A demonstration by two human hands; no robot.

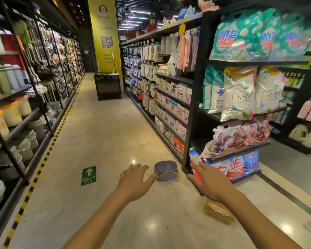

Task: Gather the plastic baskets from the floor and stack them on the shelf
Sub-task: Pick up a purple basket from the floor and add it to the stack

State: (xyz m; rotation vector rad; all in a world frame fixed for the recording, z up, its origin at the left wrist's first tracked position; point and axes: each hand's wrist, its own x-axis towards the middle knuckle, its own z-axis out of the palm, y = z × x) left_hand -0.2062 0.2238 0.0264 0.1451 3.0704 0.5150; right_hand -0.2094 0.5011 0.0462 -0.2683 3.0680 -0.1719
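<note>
Baskets first: yellow basket (pixel 219 213) lies on the floor (pixel 104 133) low right, partly hidden under the right forearm, so its shape is hard to read; slatted side shows, looks tipped over. Purple basket (pixel 165 170) sits on the floor further ahead, close to the base of the end shelf unit (pixel 194 97), looks upside down w/ yellowish handles hanging at its sides. Shelf edges at far left and right are motion-blurred, labels mostly unreadable. Bottom of both forearms is cut off by frame edge.

Left hand (pixel 136 182) reaches fwd, palm down, arm stretched out from lower centre. Fingers spread, thumb pointing toward the purple basket and appearing just beside its left edge; can't tell if it actually touches. Holds nothing.

Right hand (pixel 211 182) also out fwd, palm down, fingers loosely spread and pointing up-left, overlapping the red-and-white bags (pixel 235 168) on the lowest shelf in view. Empty, gripping nothing. It hangs above the yellow basket, apart from it.

Green exit sticker (pixel 88 175) on the floor left of the left hand. Black-yellow hazard tape (pixel 43 162) runs along the left shelving base.
</note>
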